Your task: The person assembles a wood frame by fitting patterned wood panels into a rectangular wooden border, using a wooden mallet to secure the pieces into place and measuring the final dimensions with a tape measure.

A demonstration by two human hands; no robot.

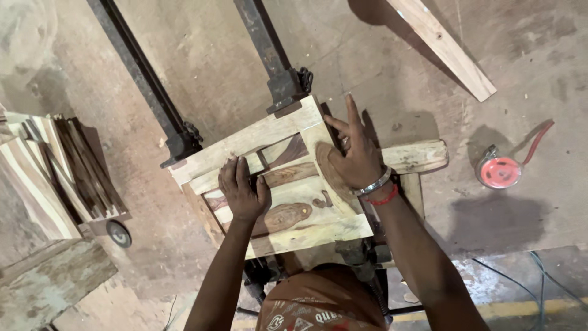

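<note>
Wooden panel frame (275,184) lies flat on the dusty workbench (214,67), directly below your chest, made of pale and brown-streaked boards set edge to edge inside a lighter border. Two long black bar clamps (147,79) run in from the far side, and their jaws bite the far edge of the frame; a judgement — the boards sit pinched this way so the joints stay tight while you press the faces level. A thick wooden batten (416,156) juts out to the right from beneath or beside the frame; which, you cannot tell. Your left hand (243,190) rests palm down on the middle boards, fingers curled over the edge of a darker strip — bearing on it, not closed around anything. Your right hand (355,156) lies flat on the right side of the frame, fingers spread and extended, one pointing toward the far clamp head; it grasps nothing, only presses. A metal bangle and a red thread sit on that wrist. Off to the left, a stack of cut boards (55,171) stands well apart from the frame. On the right, a red round tool (499,171) lies on the bench, and a loose pale plank (447,46) angles across the far corner.
</note>
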